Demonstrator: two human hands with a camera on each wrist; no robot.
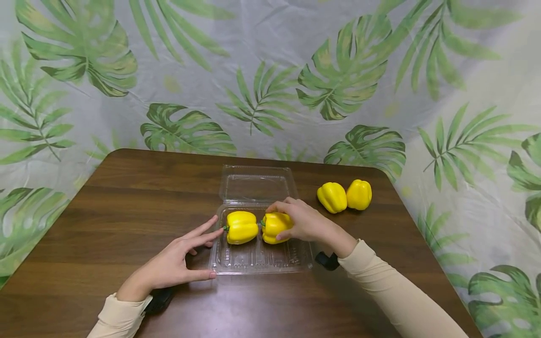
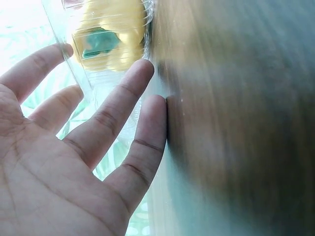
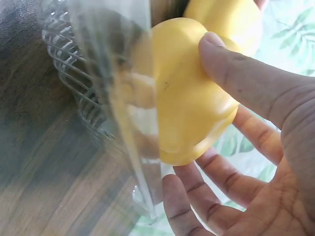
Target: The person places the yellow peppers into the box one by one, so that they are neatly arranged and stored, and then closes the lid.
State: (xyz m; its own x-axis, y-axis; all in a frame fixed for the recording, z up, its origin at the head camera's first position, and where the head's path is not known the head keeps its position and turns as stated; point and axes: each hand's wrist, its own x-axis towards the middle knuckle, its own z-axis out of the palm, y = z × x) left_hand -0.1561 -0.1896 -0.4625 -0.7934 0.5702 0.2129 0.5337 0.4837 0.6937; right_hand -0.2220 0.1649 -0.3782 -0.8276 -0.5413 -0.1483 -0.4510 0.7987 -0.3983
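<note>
A clear plastic clamshell container [image 1: 270,259] lies on the table with its lid [image 1: 258,185] folded back. Inside it, a yellow bell pepper [image 1: 242,228] lies on its side in the left half, its green stem facing left. My right hand [image 1: 307,221] grips a second yellow bell pepper [image 1: 273,228] between thumb and fingers, in the right half of the container. In the right wrist view, the thumb [image 3: 236,69] presses against that pepper's side. Spread with mostly straight fingers, my left hand [image 1: 175,259] touches the container's left edge; its palm [image 2: 39,162] holds nothing.
Two more yellow bell peppers, one on the left [image 1: 332,197] and one on the right [image 1: 359,194], sit together on the table to the right of the lid. Behind the brown wooden table [image 1: 148,197] hangs a leaf-patterned cloth [image 1: 270,56].
</note>
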